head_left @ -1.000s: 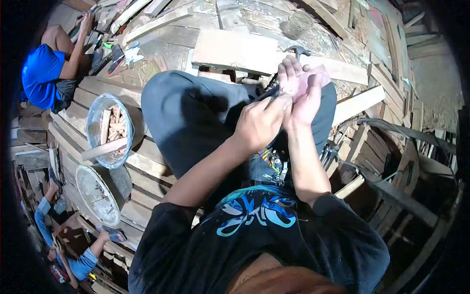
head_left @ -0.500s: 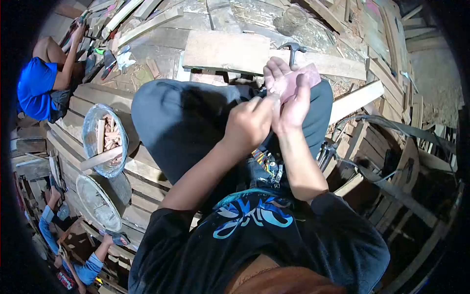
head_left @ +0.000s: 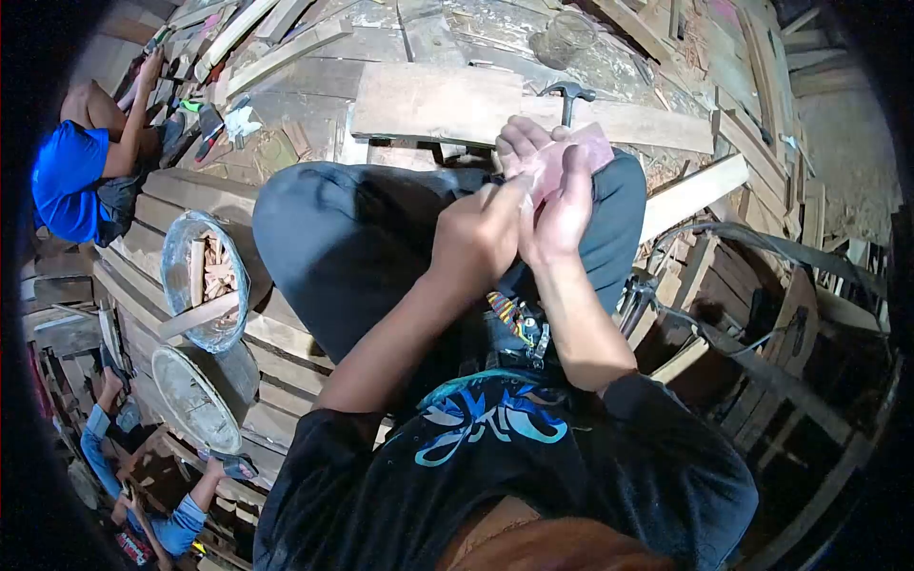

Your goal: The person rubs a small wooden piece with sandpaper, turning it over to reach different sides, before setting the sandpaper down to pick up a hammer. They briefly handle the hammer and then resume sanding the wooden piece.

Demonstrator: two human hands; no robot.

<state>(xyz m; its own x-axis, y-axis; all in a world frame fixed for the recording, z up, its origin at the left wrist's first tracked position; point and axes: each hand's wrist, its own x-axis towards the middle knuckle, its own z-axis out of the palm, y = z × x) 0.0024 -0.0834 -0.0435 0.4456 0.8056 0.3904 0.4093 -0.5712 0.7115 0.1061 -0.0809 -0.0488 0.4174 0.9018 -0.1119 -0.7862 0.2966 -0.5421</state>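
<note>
Over my lap, my right hand [head_left: 555, 205] is turned palm up with a flat pink sheet [head_left: 592, 150], perhaps sandpaper, lying across it. The thumb rests over the sheet, and its far corner sticks out past the thumb. My left hand [head_left: 476, 230] is closed, its fingertips pressed against the sheet and the right palm. Something small and pale shows at those fingertips, too hidden to name. Just beyond my hands, a claw hammer [head_left: 568, 92] rests on a long board beside a wide wooden plank [head_left: 436, 102].
On the left stand a bucket [head_left: 169, 276] of wood pieces and a pale round basin [head_left: 190, 395]. A person in a blue shirt [head_left: 71, 176] sits at upper left, another person [head_left: 176, 528] at lower left. A wooden beam [head_left: 695, 198] and dark cables [head_left: 762, 238] lie right.
Both hands have shifted slightly left and the right hand's fingers have tilted a little with the pink sheet. The left hand stays pressed to it.
</note>
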